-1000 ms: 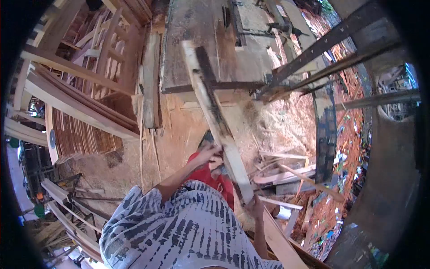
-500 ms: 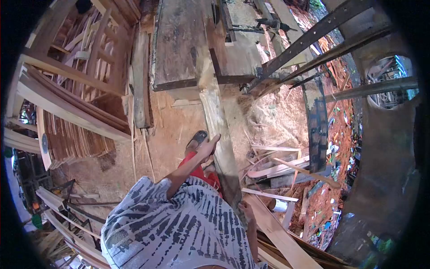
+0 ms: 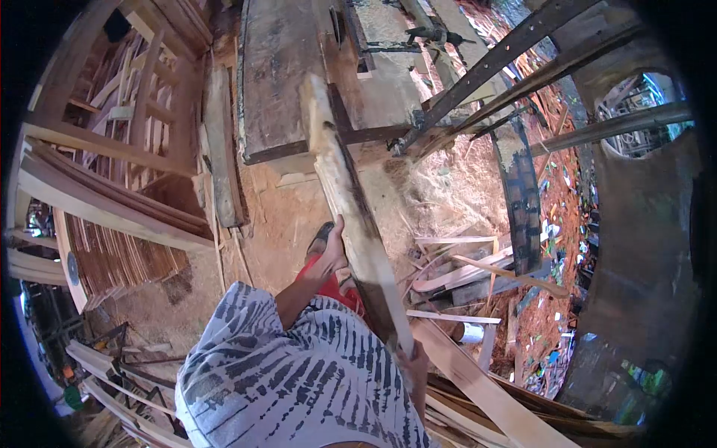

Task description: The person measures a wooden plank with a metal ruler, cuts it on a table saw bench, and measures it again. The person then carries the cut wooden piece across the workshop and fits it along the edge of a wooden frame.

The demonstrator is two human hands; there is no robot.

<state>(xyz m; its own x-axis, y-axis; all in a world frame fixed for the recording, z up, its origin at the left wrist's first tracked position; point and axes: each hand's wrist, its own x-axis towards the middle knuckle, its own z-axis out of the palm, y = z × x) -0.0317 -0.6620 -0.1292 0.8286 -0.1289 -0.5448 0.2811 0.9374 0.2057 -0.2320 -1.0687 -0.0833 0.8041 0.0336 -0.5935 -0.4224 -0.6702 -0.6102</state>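
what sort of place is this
Probably a woodworking shop: a long plank is being held toward a worn table, and stacked slats stand at the left.

A woodworking workshop, seemingly semi-open. A broad wooden worktable point(image 3: 276, 89) has a slot with a dark, blade-like disc point(image 3: 334, 24). Slatted timber frames point(image 3: 142, 97) stand at the left, near a tight row of thin wooden pieces point(image 3: 134, 254). Pale sawdust point(image 3: 448, 198) and loose offcuts point(image 3: 463, 276) cover the ground; reddish, littered earth point(image 3: 553, 246) borders the right side.
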